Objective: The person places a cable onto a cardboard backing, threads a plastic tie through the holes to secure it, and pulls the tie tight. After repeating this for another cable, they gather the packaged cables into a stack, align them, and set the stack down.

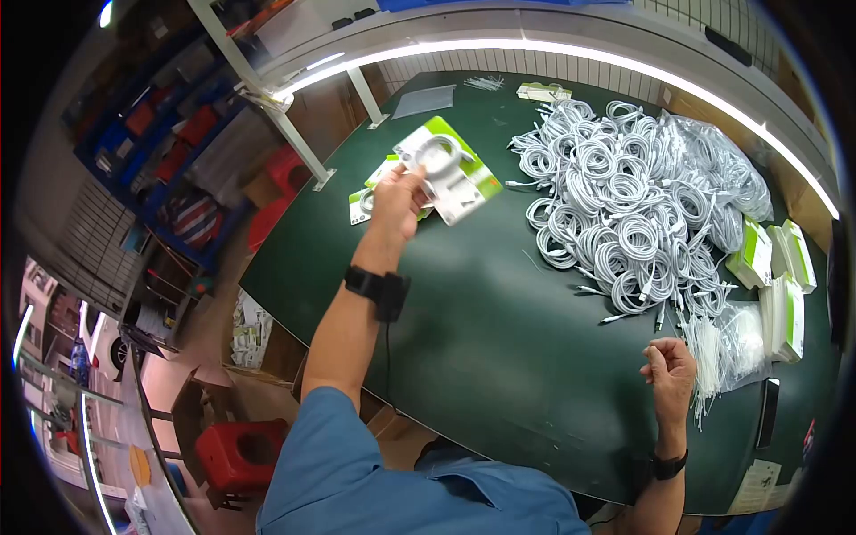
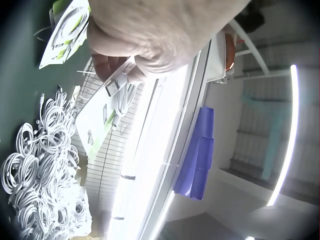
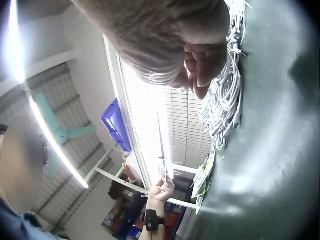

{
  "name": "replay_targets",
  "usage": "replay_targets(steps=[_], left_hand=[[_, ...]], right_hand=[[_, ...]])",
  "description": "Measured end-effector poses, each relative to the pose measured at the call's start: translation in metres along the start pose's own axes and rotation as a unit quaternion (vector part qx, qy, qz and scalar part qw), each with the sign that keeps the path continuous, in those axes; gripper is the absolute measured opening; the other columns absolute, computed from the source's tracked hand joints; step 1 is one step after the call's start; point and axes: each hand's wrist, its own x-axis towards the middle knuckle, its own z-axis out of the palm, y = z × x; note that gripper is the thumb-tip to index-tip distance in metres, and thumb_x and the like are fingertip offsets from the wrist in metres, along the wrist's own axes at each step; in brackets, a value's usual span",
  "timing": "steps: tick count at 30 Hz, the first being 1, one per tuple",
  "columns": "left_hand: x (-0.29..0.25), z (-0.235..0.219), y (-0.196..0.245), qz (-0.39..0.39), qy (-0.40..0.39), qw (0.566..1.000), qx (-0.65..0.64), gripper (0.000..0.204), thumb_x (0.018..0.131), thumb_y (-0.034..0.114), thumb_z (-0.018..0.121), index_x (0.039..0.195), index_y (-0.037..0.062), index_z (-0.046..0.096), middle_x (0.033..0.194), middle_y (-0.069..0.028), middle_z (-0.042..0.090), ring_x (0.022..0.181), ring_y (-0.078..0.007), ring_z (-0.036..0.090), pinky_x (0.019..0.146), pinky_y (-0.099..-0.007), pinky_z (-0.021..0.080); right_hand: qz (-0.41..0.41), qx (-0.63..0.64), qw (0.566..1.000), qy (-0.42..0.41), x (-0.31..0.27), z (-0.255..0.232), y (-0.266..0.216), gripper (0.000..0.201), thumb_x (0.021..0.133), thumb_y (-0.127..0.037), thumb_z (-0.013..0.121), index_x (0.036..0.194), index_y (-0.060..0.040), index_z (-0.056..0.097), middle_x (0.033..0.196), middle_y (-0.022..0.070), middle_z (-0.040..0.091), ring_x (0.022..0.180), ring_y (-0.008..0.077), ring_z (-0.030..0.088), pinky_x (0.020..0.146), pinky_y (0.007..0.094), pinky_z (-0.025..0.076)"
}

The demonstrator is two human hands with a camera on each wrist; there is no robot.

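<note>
Carded cable [image 1: 455, 171] at twelve o'clock in the head view is clamped by the left hand [image 1: 399, 198]. Left-wrist view: it slants at nine; an edge pinch should spare the coil [image 2: 123, 102]. Right-wrist view: the right hand [image 3: 180, 40], at twelve, curls loosely, apparently empty.

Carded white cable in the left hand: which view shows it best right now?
Head view: the carded white cable faces the camera nearly whole, with the left hand covering one edge. The left wrist view shows it tilted and partly covered; in the right wrist view, glare and distance leave it indistinct.
</note>
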Motion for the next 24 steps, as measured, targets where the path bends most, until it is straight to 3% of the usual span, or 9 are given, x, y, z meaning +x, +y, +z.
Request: replay_targets(steps=[1, 2, 4, 6, 13, 16, 19, 22, 24], left_hand=[[0.021, -0.014, 0.001, 0.032, 0.04, 0.999, -0.006, 0.05, 0.099, 0.006, 0.073, 0.143, -0.004, 0.051, 0.113, -0.0102, 0.071, 0.087, -0.0158, 0.073, 0.074, -0.0325, 0.063], [0.036, -0.025, -0.001, 0.069, 0.108, 0.991, 0.044, 0.072, 0.097, 0.009, 0.074, 0.155, -0.0062, 0.035, 0.111, -0.0125, 0.07, 0.092, -0.0195, 0.072, 0.08, -0.0348, 0.062], [0.056, -0.046, -0.011, 0.089, 0.218, 0.964, 0.124, 0.091, 0.096, 0.014, 0.075, 0.164, -0.0069, 0.017, 0.129, -0.0211, 0.065, 0.112, -0.0278, 0.068, 0.094, -0.0386, 0.058], [0.066, -0.077, -0.034, 0.114, 0.239, 0.955, 0.134, 0.097, 0.097, 0.014, 0.076, 0.166, -0.0044, 0.011, 0.161, -0.029, 0.035, 0.134, -0.0348, 0.056, 0.111, -0.0443, 0.05], [0.036, -0.103, -0.064, 0.086, 0.13, 0.953, 0.259, 0.059, 0.094, 0.011, 0.075, 0.147, -0.0061, 0.052, 0.133, -0.0181, 0.066, 0.115, -0.0222, 0.066, 0.099, -0.0331, 0.054], [0.035, -0.108, -0.069, 0.032, 0.092, 0.956, 0.276, 0.046, 0.094, 0.011, 0.075, 0.136, -0.0051, 0.063, 0.12, -0.0132, 0.072, 0.108, -0.0198, 0.069, 0.094, -0.0332, 0.056], [0.027, -0.105, -0.076, 0.05, 0.107, 0.933, 0.34, 0.042, 0.093, 0.01, 0.075, 0.131, -0.0045, 0.066, 0.119, -0.0152, 0.073, 0.102, -0.0219, 0.07, 0.089, -0.035, 0.057], [0.014, -0.096, -0.078, 0.125, 0.142, 0.866, 0.463, 0.039, 0.09, 0.009, 0.076, 0.126, -0.0037, 0.069, 0.119, -0.0182, 0.071, 0.105, -0.027, 0.069, 0.093, -0.0384, 0.056], [0.001, -0.091, -0.078, 0.236, 0.104, 0.795, 0.549, 0.042, 0.086, 0.011, 0.079, 0.124, -0.002, 0.067, 0.12, -0.0212, 0.065, 0.118, -0.0381, 0.061, 0.105, -0.0451, 0.049]], right_hand=[[0.003, 0.001, 1.0, -0.003, 0.0, 0.0, 0.001, 0.005, 0.103, -0.007, 0.068, 0.105, -0.002, 0.068, 0.09, 0.0022, 0.07, 0.066, 0.0056, 0.064, 0.056, 0.0186, 0.048], [0.006, -0.004, 1.0, -0.007, -0.001, 0.001, 0.0, 0.005, 0.103, -0.006, 0.068, 0.105, -0.0018, 0.068, 0.089, 0.0021, 0.07, 0.066, 0.0055, 0.064, 0.056, 0.0186, 0.048], [0.012, -0.014, 1.0, -0.015, -0.002, 0.002, -0.004, 0.005, 0.102, -0.005, 0.068, 0.105, -0.0014, 0.069, 0.088, 0.002, 0.07, 0.066, 0.0055, 0.064, 0.056, 0.0188, 0.048], [0.017, -0.023, 0.999, -0.026, -0.004, 0.003, -0.006, 0.004, 0.101, -0.004, 0.068, 0.104, -0.0011, 0.069, 0.086, 0.0016, 0.07, 0.066, 0.0053, 0.064, 0.056, 0.0191, 0.048], [-0.001, -0.039, 0.999, -0.032, -0.003, 0.004, -0.002, 0.003, 0.099, -0.001, 0.068, 0.102, -0.0007, 0.069, 0.081, 0.0001, 0.068, 0.064, 0.0055, 0.063, 0.056, 0.0201, 0.049], [0.011, -0.053, 0.998, -0.038, -0.003, 0.002, -0.005, 0.002, 0.099, -0.001, 0.068, 0.101, -0.0007, 0.069, 0.082, 0.0004, 0.068, 0.064, 0.0059, 0.064, 0.057, 0.0201, 0.049], [0.008, -0.049, 0.998, -0.032, -0.003, 0.002, -0.003, 0.001, 0.099, -0.001, 0.068, 0.1, -0.001, 0.069, 0.083, 0.0009, 0.069, 0.065, 0.0063, 0.064, 0.058, 0.0204, 0.049], [0.01, -0.037, 0.999, -0.029, -0.003, 0.003, -0.003, 0.002, 0.099, -0.001, 0.067, 0.101, -0.0005, 0.068, 0.085, 0.002, 0.071, 0.065, 0.0066, 0.064, 0.059, 0.0214, 0.05], [0.005, -0.043, 0.999, -0.03, -0.001, 0.003, -0.003, 0.003, 0.099, -0.001, 0.067, 0.101, 0.0003, 0.069, 0.086, 0.0034, 0.072, 0.066, 0.0077, 0.065, 0.06, 0.0222, 0.051]])
